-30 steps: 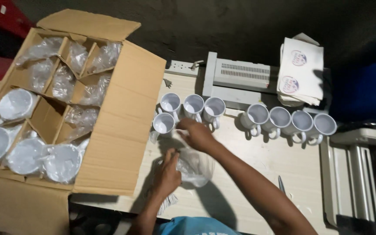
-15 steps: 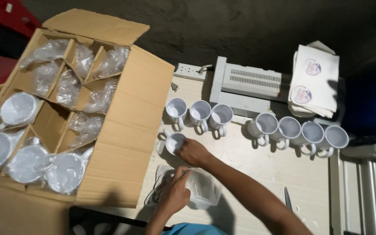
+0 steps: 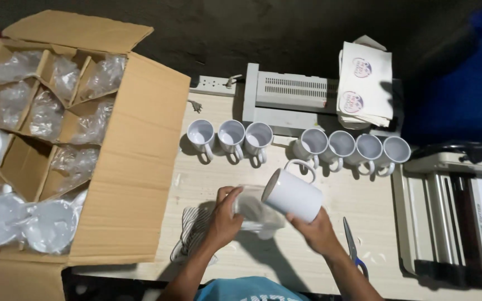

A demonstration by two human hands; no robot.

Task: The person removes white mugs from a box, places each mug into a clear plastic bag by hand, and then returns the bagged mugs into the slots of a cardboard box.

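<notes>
Right hand (image 3: 319, 231): clamped under a white mug (image 3: 292, 195), tipped on its side, mouth left, above the table's (image 3: 213, 184) near edge
Left hand (image 3: 225, 216): closed on a clear bag (image 3: 255, 212), touching the mug's mouth
Row: seven mugs (image 3: 297, 144) upright, farther back
Box (image 3: 124, 161): open at left; wrapped mugs inside
Scissors (image 3: 352, 245): just right of the right hand
</notes>
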